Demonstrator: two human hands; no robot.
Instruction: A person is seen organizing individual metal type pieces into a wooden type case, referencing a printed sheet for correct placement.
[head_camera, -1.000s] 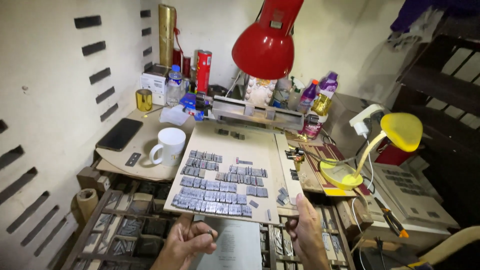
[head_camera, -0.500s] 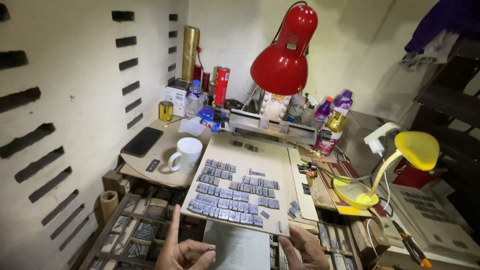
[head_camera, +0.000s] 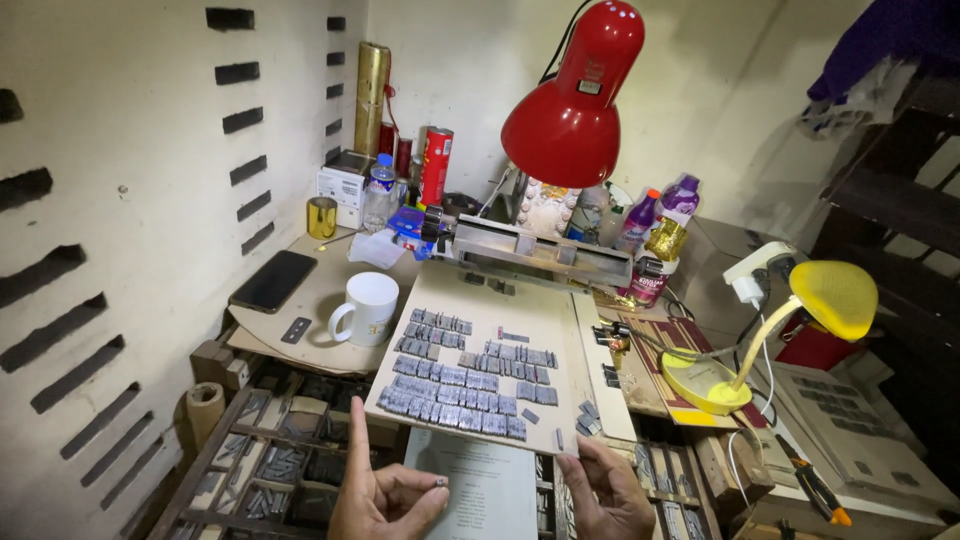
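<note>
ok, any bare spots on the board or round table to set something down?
Bare: the board's upper part, between the metal composing stick and the type rows, and its right strip. On the round table, a patch between phone and white mug. Crowded: back corner with bottles and cans.

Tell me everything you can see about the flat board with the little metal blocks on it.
The board is a pale, flat rectangular slab, seemingly cardboard or thin wood, lying over the cluttered desk and jutting toward the person. Rows of small grey metal type blocks cover its left and middle, with a few strays near its right corner. The right hand touches its near edge; the left hand hangs just below it.
</note>
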